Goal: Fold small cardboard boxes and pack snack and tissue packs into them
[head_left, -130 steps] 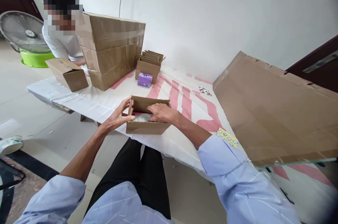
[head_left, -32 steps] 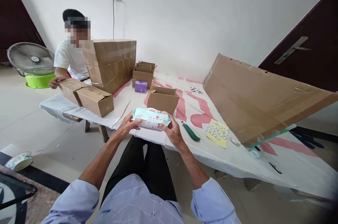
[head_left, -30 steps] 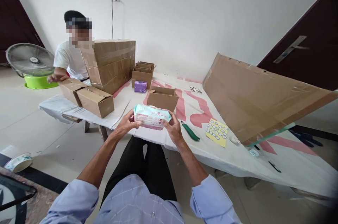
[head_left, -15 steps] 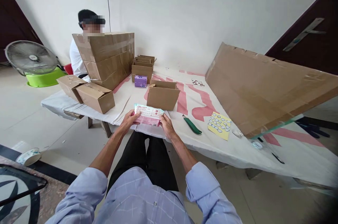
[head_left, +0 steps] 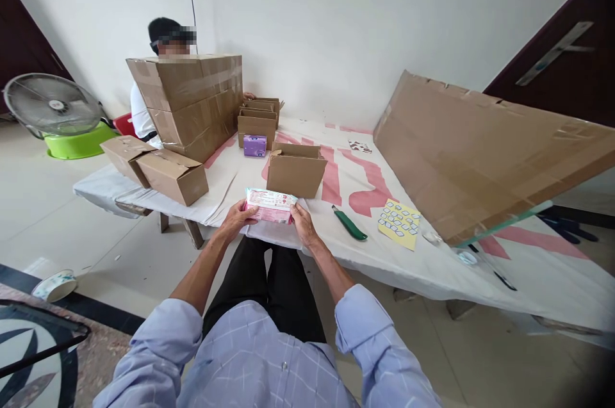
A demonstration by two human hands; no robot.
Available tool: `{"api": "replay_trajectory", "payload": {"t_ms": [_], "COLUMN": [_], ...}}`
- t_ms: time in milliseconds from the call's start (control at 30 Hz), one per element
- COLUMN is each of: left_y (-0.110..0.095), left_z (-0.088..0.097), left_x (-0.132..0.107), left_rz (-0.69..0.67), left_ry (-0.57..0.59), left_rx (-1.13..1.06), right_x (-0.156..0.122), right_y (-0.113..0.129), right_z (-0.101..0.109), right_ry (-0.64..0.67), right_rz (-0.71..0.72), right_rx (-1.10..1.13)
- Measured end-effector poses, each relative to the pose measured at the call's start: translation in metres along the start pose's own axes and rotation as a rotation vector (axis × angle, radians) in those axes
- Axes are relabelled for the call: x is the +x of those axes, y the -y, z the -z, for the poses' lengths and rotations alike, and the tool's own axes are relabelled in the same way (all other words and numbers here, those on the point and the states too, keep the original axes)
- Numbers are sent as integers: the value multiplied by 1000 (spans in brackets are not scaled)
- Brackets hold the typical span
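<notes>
A pink and white soft plastic pack [head_left: 271, 206], which looks like a pack of wipes, is held level at the front edge of the table. My left hand [head_left: 236, 218] grips its left end, thumb on top. At its right end my right hand [head_left: 302, 225] is closed on it the same way. Just behind the pack stands an open cardboard box [head_left: 295, 172]; I cannot see its inside. A purple pack [head_left: 254, 146] sits farther back, in front of more open cardboard boxes [head_left: 257, 128]. To the right lies a green-handled cutter [head_left: 350, 223].
Sealed cartons [head_left: 192, 104] are stacked at the left, hiding part of a co-worker [head_left: 139, 113]. Two smaller boxes [head_left: 180, 176] lie before them. A yellow sticker sheet [head_left: 400, 224] and a large leaning cardboard sheet [head_left: 480, 158] are on the right. A fan [head_left: 55, 104] stands far left.
Both hands still hold the pack, which has tilted slightly. The co-worker's hand now shows behind the far open boxes. The view has shifted a little.
</notes>
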State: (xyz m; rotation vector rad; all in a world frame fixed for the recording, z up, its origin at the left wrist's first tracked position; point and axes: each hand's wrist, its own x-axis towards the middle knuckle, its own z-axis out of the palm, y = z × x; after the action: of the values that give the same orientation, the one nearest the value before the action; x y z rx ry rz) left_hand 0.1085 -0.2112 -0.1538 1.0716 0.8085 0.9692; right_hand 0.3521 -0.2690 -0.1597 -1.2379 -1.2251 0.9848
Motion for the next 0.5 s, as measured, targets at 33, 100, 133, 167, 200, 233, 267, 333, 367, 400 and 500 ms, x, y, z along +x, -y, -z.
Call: {"api": "replay_trajectory", "payload": {"t_ms": [33,100,133,167,200,233,267,333,367,400,500], "left_y": [0,0,-1,-1,-2,-3,-4,-7,-9,-10,-14], "left_z": [0,-1,-2,-3,-3,-4,-5,-7,-8,-9,-11], "left_x": [0,0,1,1,1,1,1,1,1,1,1], "left_rz": [-1,0,1,2,3,2,0,-7,-12,-19,-34], "left_ry": [0,2,1,0,0,-1,0,6,8,8,9], "left_rx": [-8,-24,-32,-38,-43,-46,-47,-46,-44,-41,-35], "right_x": [-1,-4,-5,-6,-7,-8,-9,-9,-9,-9,-9], "right_y": [2,7,10,13,16,19,22,27,30,32,34], "right_z": [0,0,-1,-1,-2,-2,-1,0,0,1,3], "right_ry": [5,21,32,42,52,60,66,73,74,74,64], "right_rz": [2,26,45,64,80,91,98,110,116,119,121], "right_rx": [-11,-13,-7,0,5,6,3,-5,-10,-17,-35]}}
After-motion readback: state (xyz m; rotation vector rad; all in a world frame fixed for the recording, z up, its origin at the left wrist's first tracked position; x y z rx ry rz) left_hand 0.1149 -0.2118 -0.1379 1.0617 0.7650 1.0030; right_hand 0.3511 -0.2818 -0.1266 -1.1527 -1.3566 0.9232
